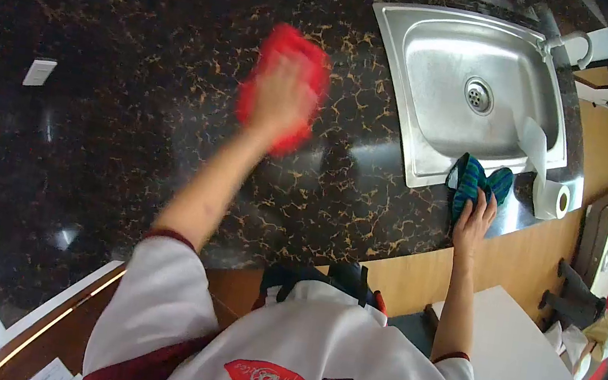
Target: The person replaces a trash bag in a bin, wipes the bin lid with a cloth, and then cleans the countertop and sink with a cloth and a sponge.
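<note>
My left hand (280,97) presses flat on a red cloth (293,45) on the dark marbled countertop (139,89); hand and cloth are blurred with motion. My right hand (473,221) reaches over the counter's front edge, its fingers lying on a bunched blue-green striped cloth (470,178). That cloth sits at the near corner of the steel sink (414,128).
A roll of paper towel (549,195) lies right of the striped cloth with a strip trailing into the sink. The drain (479,95) sits mid-basin and a white tap (577,42) stands at its far right. A white socket plate (39,72) is at the left. A white table (526,377) stands lower right.
</note>
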Action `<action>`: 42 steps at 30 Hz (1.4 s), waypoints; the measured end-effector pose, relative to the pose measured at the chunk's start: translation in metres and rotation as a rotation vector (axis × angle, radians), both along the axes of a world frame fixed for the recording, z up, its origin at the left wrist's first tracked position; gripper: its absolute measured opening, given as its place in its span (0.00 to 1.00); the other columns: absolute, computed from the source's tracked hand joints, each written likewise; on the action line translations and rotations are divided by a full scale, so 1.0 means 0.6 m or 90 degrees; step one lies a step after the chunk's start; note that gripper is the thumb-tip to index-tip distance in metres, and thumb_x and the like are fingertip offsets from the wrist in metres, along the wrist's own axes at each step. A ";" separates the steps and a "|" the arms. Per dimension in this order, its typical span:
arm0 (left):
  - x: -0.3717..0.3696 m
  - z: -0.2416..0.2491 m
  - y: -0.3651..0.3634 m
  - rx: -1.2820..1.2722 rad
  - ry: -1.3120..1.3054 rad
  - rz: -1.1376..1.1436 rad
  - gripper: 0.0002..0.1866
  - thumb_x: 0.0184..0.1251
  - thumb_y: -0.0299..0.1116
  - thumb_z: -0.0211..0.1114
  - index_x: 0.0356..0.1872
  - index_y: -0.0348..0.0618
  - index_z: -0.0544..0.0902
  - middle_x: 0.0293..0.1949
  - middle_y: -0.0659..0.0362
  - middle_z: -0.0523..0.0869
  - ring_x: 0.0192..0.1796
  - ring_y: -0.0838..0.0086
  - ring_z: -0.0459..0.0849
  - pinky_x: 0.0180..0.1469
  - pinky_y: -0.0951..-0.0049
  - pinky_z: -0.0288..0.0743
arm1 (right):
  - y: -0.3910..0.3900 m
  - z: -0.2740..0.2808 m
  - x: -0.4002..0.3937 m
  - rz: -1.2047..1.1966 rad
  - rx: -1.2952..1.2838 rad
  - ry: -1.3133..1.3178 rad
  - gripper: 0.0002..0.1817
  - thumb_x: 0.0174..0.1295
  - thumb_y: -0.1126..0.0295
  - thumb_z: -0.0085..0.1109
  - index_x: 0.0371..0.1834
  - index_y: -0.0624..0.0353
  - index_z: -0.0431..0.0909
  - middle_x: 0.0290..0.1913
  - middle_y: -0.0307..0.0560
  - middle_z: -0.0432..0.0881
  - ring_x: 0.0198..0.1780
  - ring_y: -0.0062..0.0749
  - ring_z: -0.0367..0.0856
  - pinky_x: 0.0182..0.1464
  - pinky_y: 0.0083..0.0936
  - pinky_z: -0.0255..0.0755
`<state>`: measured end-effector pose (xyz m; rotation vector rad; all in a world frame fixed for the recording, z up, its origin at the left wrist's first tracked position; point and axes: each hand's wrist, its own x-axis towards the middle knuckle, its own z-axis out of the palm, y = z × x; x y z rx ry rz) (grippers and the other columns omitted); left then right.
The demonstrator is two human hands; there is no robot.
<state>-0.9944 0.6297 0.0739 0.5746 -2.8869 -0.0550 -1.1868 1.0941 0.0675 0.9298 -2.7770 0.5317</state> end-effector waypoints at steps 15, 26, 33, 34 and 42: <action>-0.286 -0.043 0.002 -0.020 0.031 0.074 0.35 0.79 0.51 0.48 0.77 0.37 0.59 0.75 0.36 0.63 0.78 0.42 0.59 0.74 0.46 0.58 | -0.008 0.028 0.000 -0.036 -0.028 0.012 0.19 0.66 0.68 0.60 0.60 0.54 0.77 0.65 0.59 0.72 0.68 0.59 0.68 0.69 0.49 0.62; -0.123 -0.002 0.130 0.049 -0.033 -0.210 0.38 0.67 0.52 0.62 0.74 0.42 0.67 0.72 0.44 0.69 0.75 0.46 0.64 0.76 0.45 0.56 | 0.000 0.048 -0.006 -0.021 -0.062 -0.045 0.20 0.64 0.65 0.62 0.60 0.50 0.77 0.65 0.54 0.72 0.69 0.56 0.67 0.70 0.52 0.61; -0.369 -0.040 0.094 0.092 0.090 0.172 0.41 0.78 0.61 0.44 0.79 0.39 0.55 0.77 0.31 0.54 0.78 0.39 0.56 0.77 0.45 0.52 | 0.005 0.045 -0.007 -0.014 -0.090 -0.034 0.19 0.64 0.64 0.63 0.58 0.50 0.78 0.65 0.54 0.72 0.69 0.54 0.68 0.70 0.51 0.61; -0.345 -0.033 0.142 0.074 0.090 0.118 0.40 0.78 0.58 0.46 0.79 0.38 0.55 0.77 0.30 0.53 0.77 0.38 0.56 0.76 0.45 0.53 | 0.005 0.048 -0.007 -0.014 -0.091 -0.031 0.19 0.64 0.64 0.63 0.58 0.50 0.78 0.65 0.54 0.72 0.69 0.53 0.68 0.70 0.50 0.62; -0.042 0.042 0.441 0.128 -0.016 -0.216 0.40 0.74 0.53 0.55 0.79 0.41 0.55 0.77 0.35 0.55 0.78 0.39 0.56 0.76 0.44 0.54 | 0.014 0.058 0.008 0.013 -0.122 0.009 0.27 0.61 0.51 0.67 0.60 0.52 0.76 0.63 0.57 0.73 0.68 0.57 0.68 0.70 0.51 0.61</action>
